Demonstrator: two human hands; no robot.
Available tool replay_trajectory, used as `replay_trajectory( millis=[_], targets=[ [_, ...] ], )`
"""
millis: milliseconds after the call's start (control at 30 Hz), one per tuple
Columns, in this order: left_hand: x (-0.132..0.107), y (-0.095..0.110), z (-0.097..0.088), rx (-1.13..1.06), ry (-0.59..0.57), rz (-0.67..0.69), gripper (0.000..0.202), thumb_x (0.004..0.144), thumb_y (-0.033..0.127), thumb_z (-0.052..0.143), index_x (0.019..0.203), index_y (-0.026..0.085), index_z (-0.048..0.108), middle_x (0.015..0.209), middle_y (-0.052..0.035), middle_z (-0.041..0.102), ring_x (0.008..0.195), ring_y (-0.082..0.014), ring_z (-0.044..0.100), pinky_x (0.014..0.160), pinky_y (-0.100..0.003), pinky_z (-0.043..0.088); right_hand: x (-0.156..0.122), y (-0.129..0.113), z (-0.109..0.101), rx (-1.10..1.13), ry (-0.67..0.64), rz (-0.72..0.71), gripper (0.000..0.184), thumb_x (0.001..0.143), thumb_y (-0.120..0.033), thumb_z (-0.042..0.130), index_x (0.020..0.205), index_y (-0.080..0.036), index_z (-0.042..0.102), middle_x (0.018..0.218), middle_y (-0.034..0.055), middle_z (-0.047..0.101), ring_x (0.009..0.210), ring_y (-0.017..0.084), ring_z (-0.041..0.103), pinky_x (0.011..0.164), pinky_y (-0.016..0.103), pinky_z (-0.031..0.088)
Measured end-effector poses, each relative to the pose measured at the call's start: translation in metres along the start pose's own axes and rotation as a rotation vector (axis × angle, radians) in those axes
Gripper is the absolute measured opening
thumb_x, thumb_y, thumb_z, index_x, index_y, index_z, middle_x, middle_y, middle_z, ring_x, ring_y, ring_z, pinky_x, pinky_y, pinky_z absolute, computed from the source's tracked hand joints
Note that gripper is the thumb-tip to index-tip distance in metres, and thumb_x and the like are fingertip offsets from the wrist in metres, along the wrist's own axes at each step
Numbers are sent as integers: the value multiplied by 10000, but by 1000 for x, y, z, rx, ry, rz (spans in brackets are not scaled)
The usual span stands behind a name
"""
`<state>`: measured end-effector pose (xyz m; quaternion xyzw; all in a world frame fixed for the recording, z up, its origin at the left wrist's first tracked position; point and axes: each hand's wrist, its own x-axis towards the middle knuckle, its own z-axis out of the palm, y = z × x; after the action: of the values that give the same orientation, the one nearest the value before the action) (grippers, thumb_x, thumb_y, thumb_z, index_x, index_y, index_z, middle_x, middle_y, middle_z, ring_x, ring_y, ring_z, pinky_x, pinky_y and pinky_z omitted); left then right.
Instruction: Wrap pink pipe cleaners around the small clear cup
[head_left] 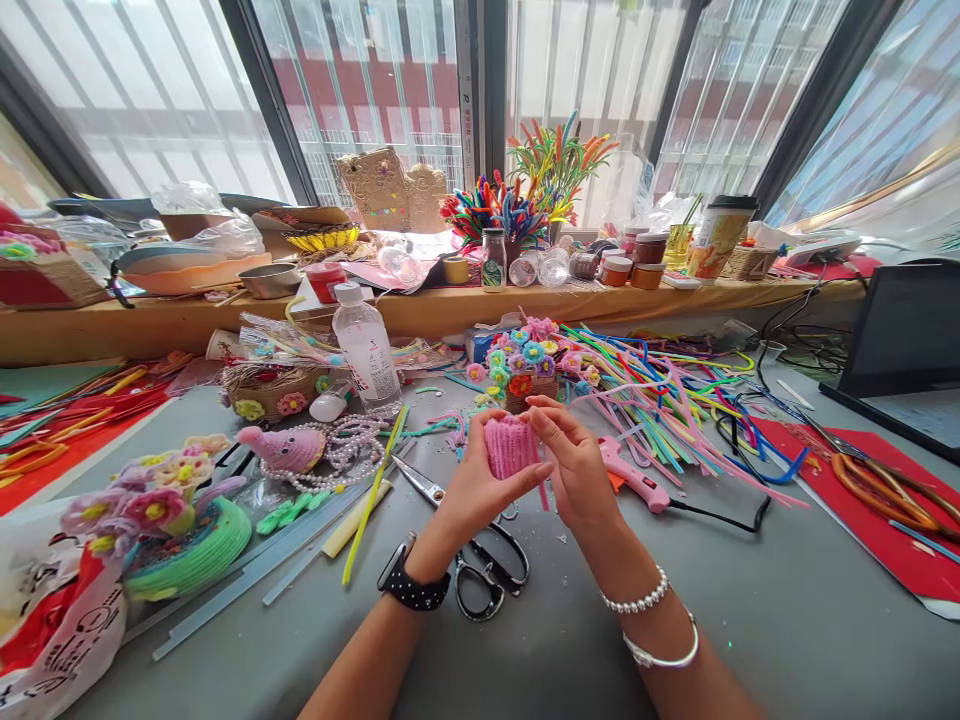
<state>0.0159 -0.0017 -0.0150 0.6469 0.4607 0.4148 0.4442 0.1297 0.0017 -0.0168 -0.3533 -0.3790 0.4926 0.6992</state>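
Note:
Between my two hands is a small pink fuzzy piece (508, 448) of pipe cleaners set side by side in ridges. My left hand (480, 478) is closed round it from the left and below, thumb across its lower front. At its upper right edge my right hand (574, 455) pinches with thumb and forefinger; a pink strand hangs down beside the palm. What exactly the right fingertips grip is partly hidden. Black-handled scissors (480, 575) lie under my left wrist, blades pointing up and left. Close to my right hand rests a pink hot glue gun (636, 478).
Loose coloured pipe cleaners (675, 400) spread at the right behind the glue gun. Pipe-cleaner flowers (529, 355) stand beyond my hands. On the left are a plastic bottle (366, 345), clear glue sticks (240, 575) and a green flower pot (195, 550). A laptop (907, 350) stands far right.

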Motion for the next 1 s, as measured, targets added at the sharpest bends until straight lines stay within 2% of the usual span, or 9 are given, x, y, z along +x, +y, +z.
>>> replay_trajectory(
  millis=[200, 367, 467, 533, 633, 800, 1000],
  targets=[
    [0, -1, 1, 8, -1, -17, 640, 642, 452, 686, 1116, 217, 326, 970, -25, 468, 767, -154, 506, 680, -295, 440, -1, 2, 1, 81, 3, 74, 214, 590, -408, 764, 656, -210, 717, 1072, 60, 558, 1071, 225, 505, 879, 343, 444],
    [1, -3, 1, 16, 7, 1, 573, 668, 342, 665, 1107, 216, 319, 927, -8, 465, 732, -138, 498, 666, -281, 433, 0, 7, 1, 61, 11, 43, 232, 608, -426, 750, 674, -206, 714, 1055, 65, 578, 1078, 230, 508, 919, 373, 424],
    [2, -4, 0, 23, 6, 6, 553, 673, 333, 655, 1101, 213, 326, 902, 2, 461, 692, -126, 485, 648, -274, 427, 1, 6, 1, -35, 12, 2, 242, 643, -431, 721, 695, -195, 703, 1011, 67, 595, 1041, 222, 532, 929, 384, 415],
    [2, -4, 0, 27, 18, -5, 555, 674, 352, 651, 1104, 213, 329, 894, 5, 460, 677, -122, 479, 643, -273, 422, 2, 3, -1, -163, 3, -65, 221, 689, -411, 690, 761, -202, 695, 995, 60, 600, 1016, 210, 545, 928, 385, 414],
    [1, -3, 0, 16, 58, -15, 555, 673, 376, 645, 1103, 214, 333, 915, -3, 462, 695, -126, 473, 642, -269, 411, 0, -7, -5, -394, -44, -248, 186, 757, -348, 645, 901, -232, 664, 988, 47, 613, 985, 195, 561, 917, 384, 419],
    [2, -1, -3, -1, 69, 3, 547, 674, 383, 648, 1090, 211, 338, 906, -4, 463, 701, -127, 467, 626, -257, 404, -5, -24, -12, -754, -156, -563, 164, 817, -239, 589, 952, -277, 675, 943, 44, 639, 932, 203, 573, 858, 383, 446],
    [2, -2, -5, -60, 43, 21, 534, 689, 343, 628, 1105, 224, 315, 894, 8, 445, 665, -109, 464, 582, -236, 418, -5, -24, -14, -910, -213, -730, 252, 812, -256, 606, 1053, -304, 661, 947, 55, 647, 930, 226, 566, 832, 407, 462]
  ],
)
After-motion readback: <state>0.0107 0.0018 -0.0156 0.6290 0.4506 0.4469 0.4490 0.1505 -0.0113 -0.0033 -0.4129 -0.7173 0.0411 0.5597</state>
